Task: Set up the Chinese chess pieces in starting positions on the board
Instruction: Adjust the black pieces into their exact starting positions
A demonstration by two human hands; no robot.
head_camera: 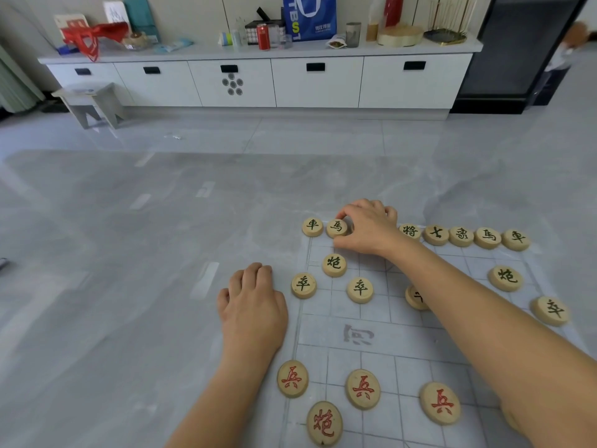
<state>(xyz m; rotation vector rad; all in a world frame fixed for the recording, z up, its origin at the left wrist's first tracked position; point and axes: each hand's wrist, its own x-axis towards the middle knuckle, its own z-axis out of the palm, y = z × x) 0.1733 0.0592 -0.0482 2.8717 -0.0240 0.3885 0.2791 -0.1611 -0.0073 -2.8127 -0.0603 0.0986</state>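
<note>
Black-lettered pieces: twelve. Red-lettered pieces: four.

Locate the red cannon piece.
Head view, bottom centre: the red cannon piece lies on the board, just below two red soldiers.

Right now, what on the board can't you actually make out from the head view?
- Back-row pieces between the black horse piece and the general piece: hidden under the right hand.
- Black piece mid-board: half covered by the right forearm, character unreadable.
- Red cannon piece row and anything nearer: cut off by the bottom edge.
- Left hand: knuckles up, palm side unseen.
</note>
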